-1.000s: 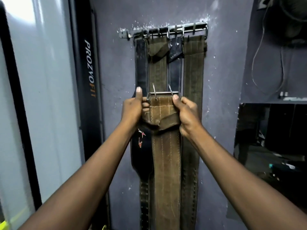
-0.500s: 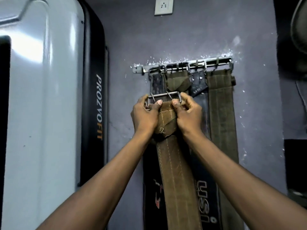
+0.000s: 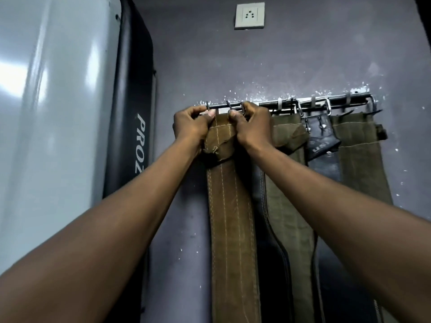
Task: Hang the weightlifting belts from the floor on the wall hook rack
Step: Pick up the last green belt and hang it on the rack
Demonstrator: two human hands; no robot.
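Both hands grasp the top of a brown belt (image 3: pixel 229 213) and hold it up against the left end of the hook rack (image 3: pixel 312 104) on the purple wall (image 3: pixel 233 61). The left hand (image 3: pixel 190 128) is clenched on the left edge of the belt's folded top, thumb pressed on the front face. The right hand (image 3: pixel 253 128) is clenched on the right edge, thumb likewise in front and fingers curled behind. The belt's folded end sits between the two hands, and its metal buckle (image 3: pixel 229 107) rises just above the knuckles, level with the rack's bar; whether it is caught on a hook cannot be told. Below the hands the belt hangs straight down the wall.

To the right, an olive belt (image 3: pixel 286 183), a black belt (image 3: pixel 323 145) and another olive belt (image 3: pixel 359 159) hang from the rack side by side. A socket (image 3: pixel 249 15) is set in the wall above, and a grey and black machine (image 3: pixel 70 113) stands on the left.
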